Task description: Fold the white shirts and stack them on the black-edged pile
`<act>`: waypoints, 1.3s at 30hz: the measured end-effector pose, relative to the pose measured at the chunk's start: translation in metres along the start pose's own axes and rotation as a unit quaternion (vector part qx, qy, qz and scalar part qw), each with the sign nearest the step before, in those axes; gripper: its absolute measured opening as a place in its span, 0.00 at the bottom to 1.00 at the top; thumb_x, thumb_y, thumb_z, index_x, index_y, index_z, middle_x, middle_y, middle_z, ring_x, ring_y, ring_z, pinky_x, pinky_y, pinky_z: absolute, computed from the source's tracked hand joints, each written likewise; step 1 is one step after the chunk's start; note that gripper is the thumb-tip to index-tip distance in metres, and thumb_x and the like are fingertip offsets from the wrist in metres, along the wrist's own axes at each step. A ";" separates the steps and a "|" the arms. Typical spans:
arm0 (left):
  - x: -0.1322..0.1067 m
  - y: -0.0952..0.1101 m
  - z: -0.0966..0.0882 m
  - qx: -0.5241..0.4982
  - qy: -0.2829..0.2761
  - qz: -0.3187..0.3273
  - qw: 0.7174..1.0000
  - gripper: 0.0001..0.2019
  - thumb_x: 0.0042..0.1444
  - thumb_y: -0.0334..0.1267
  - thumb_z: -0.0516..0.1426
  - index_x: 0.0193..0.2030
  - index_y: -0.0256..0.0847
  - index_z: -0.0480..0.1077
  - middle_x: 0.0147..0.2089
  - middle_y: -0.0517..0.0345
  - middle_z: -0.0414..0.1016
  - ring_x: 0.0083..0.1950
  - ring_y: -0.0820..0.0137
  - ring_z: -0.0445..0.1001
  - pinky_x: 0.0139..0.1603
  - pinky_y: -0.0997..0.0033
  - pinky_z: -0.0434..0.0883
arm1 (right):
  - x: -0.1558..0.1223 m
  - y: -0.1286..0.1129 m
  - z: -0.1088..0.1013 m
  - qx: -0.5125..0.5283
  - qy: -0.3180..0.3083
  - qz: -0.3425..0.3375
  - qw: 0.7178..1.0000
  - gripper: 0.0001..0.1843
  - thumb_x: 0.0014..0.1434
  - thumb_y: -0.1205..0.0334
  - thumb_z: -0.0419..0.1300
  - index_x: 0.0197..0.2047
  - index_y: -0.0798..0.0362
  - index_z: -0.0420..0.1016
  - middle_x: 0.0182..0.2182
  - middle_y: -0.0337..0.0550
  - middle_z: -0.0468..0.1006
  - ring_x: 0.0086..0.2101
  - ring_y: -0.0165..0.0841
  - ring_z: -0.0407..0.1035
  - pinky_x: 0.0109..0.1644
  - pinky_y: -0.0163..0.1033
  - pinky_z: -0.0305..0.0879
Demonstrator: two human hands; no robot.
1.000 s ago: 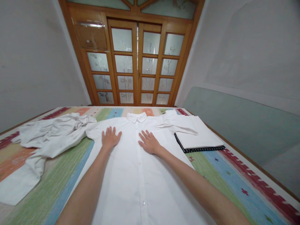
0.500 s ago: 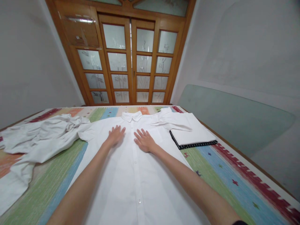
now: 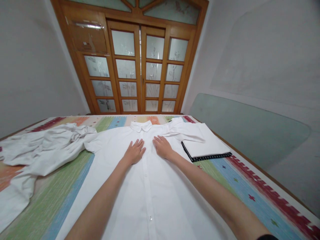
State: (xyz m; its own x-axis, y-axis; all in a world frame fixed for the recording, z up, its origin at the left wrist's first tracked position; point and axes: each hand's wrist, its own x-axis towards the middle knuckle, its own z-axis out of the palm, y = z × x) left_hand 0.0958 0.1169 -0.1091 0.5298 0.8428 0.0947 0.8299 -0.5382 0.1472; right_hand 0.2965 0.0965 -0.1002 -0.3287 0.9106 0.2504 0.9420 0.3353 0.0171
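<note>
A white button-up shirt [image 3: 132,200] lies front side up, its collar [image 3: 141,126] at the far end and its button placket running down the middle. My left hand [image 3: 135,151] rests flat on the chest, fingers spread, beside and partly over the placket. Just right of the placket, my right hand [image 3: 162,147] lies on the fabric with its fingers stretched out and slightly bent. Neither hand grips anything. The shirt's right-side sleeve [image 3: 191,131] lies wrinkled toward a folded white cloth [image 3: 212,141]; the lower hem is out of view.
A crumpled white garment [image 3: 50,143] lies at the left, touching the shirt's other sleeve. Beneath the folded cloth is a black-and-white patterned item [image 3: 212,157]. Everything lies on a colourful striped cover [image 3: 60,190]. Walls stand on both sides, wooden glazed doors [image 3: 140,66] beyond.
Both hands have shifted right over the shirt's chest, the left now reaching the placket and the right farther from it. The view has tilted slightly upward.
</note>
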 end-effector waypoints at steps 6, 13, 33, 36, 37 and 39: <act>0.003 -0.006 0.008 -0.036 -0.003 0.004 0.999 0.34 0.64 0.56 0.42 0.72 0.40 0.52 0.74 0.48 0.47 0.75 0.57 0.44 0.72 0.48 0.41 | 0.008 0.053 -0.021 -0.136 -0.009 0.078 0.988 0.26 0.59 0.74 0.48 0.61 0.66 0.67 0.65 0.64 0.61 0.65 0.48 0.51 0.67 0.54 0.45; -0.001 -0.005 0.004 -0.038 -0.012 0.015 0.999 0.40 0.59 0.64 0.45 0.72 0.40 0.52 0.74 0.47 0.46 0.75 0.54 0.44 0.72 0.47 0.40 | 0.017 0.076 -0.030 -0.185 -0.044 0.139 0.972 0.24 0.60 0.76 0.46 0.55 0.68 0.73 0.56 0.71 0.70 0.57 0.49 0.62 0.58 0.51 0.57; 0.003 -0.026 -0.004 -0.563 0.154 -0.016 0.812 0.38 0.48 0.60 0.60 0.62 0.38 0.66 0.62 0.40 0.70 0.62 0.53 0.69 0.61 0.53 0.66 | 0.055 -0.045 -0.081 -0.004 0.141 0.183 0.973 0.22 0.72 0.61 0.37 0.57 0.55 0.67 0.43 0.52 0.80 0.41 0.39 0.74 0.42 0.37 0.63; 0.001 -0.037 -0.008 -0.692 0.191 -0.065 0.693 0.35 0.53 0.62 0.55 0.59 0.38 0.68 0.57 0.42 0.75 0.56 0.56 0.75 0.55 0.56 0.71 | 0.055 -0.089 -0.066 0.008 0.088 0.095 0.992 0.19 0.71 0.61 0.39 0.53 0.52 0.68 0.42 0.49 0.80 0.40 0.39 0.75 0.40 0.38 0.65; 0.000 -0.040 -0.010 -0.718 0.211 -0.086 0.658 0.33 0.54 0.62 0.53 0.57 0.38 0.70 0.54 0.43 0.77 0.53 0.57 0.76 0.52 0.57 0.73 | 0.054 -0.102 -0.059 0.009 0.064 0.059 0.996 0.17 0.71 0.62 0.40 0.52 0.52 0.68 0.42 0.49 0.80 0.40 0.38 0.75 0.40 0.38 0.66; 0.001 -0.042 -0.012 -0.746 0.250 -0.119 0.606 0.31 0.54 0.62 0.51 0.51 0.37 0.72 0.48 0.44 0.79 0.48 0.58 0.78 0.46 0.60 0.75 | 0.050 -0.122 -0.044 0.008 0.023 0.010 1.000 0.15 0.70 0.63 0.42 0.51 0.52 0.68 0.43 0.49 0.80 0.41 0.38 0.75 0.40 0.39 0.67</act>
State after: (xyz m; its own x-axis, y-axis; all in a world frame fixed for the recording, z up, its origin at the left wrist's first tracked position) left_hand 0.0590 0.1405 -0.1036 -0.0033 0.9919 0.1267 -0.4072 -0.1171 0.9058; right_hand 0.1679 0.0908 -0.0476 -0.3058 0.9055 0.2943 0.9471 0.3208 -0.0029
